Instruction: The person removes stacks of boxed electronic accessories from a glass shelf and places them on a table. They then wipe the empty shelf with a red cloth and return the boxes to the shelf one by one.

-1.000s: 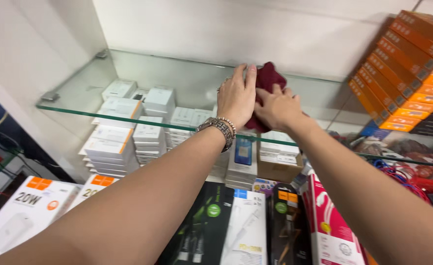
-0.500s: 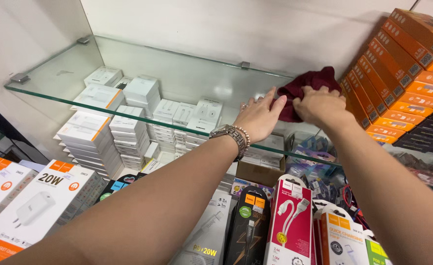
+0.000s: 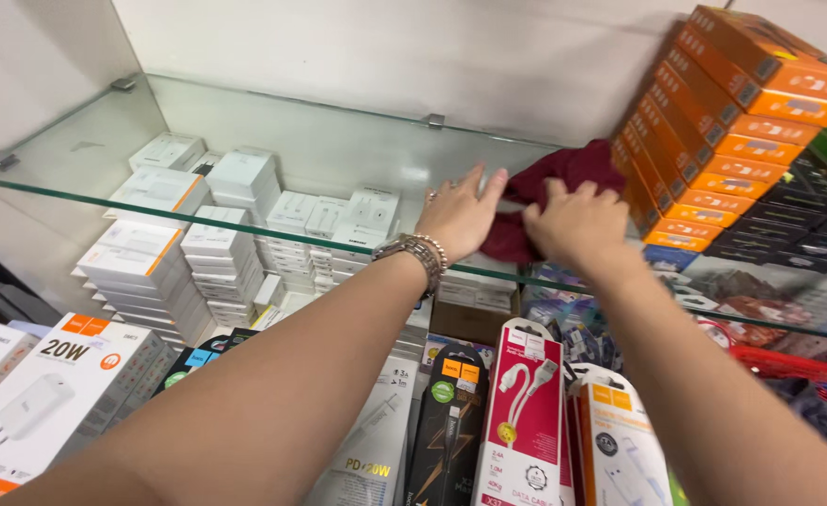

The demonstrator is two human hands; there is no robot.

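Note:
A dark red cloth (image 3: pixel 573 173) lies bunched on a glass shelf (image 3: pixel 273 141) near its back right. My right hand (image 3: pixel 577 223) presses down on the cloth with fingers curled over it. My left hand (image 3: pixel 460 214), a metal bracelet on its wrist, lies flat on the glass just left of the cloth, fingertips touching its edge. Both arms reach forward over packaged goods.
Stacked orange boxes (image 3: pixel 732 122) lean on the shelf right beside the cloth. Under the glass stand piles of small white boxes (image 3: pixel 217 234). Nearer me hang cable packs (image 3: pixel 526 412) and white charger boxes (image 3: pixel 48 394). Metal clips (image 3: pixel 435 121) fix the shelf to the white wall.
Both hands and the cloth have slid rightwards along the glass, up against the orange boxes. The left hand now lies flatter, beside the cloth.

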